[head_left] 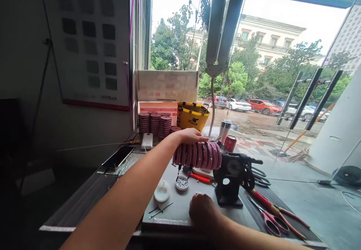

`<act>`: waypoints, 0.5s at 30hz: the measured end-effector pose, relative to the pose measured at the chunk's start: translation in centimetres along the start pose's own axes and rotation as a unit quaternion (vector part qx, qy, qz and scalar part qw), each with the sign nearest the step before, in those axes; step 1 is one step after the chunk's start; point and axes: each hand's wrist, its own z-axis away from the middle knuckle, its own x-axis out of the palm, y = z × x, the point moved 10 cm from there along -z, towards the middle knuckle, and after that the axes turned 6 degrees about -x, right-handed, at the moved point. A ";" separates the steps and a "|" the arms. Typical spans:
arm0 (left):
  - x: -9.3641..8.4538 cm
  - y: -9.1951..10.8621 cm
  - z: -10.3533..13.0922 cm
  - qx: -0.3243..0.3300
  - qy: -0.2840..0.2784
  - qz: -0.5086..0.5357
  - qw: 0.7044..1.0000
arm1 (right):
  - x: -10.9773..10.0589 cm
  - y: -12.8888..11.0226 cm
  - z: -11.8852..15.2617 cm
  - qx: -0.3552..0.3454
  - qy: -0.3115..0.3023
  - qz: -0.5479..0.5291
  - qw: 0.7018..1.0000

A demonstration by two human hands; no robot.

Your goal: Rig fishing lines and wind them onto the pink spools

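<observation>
A row of pink-purple ridged discs [197, 156], dotted with small pale beads, sits on a black metal machine [232, 169]. My left hand [191, 134] reaches over the top of the row, touching it, fingers stretched to the right; some are hidden behind the discs. Low at the board's front, my right hand [204, 209] is closed, its fingertips mostly turned away. Small white bits show at its upper edge, but what it holds is unclear. Between the hands stands a small white dish of silvery beads [182, 183]. A white round lid or dish [161, 192] is left of it.
Thin metal pins [160, 210] lie on the grey board [169, 218]. Scissors [272, 220] and red-handled pliers [291, 218] lie right. A phone [118, 156], stacked discs [155, 125], a yellow bag [191, 118] and a red can [230, 144] stand farther back, near the window.
</observation>
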 end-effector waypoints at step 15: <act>0.3 1.1 3.4 0.001 0.008 -0.051 0.999 | -13.5 11.2 7.9 0.009 0.316 -0.319 0.893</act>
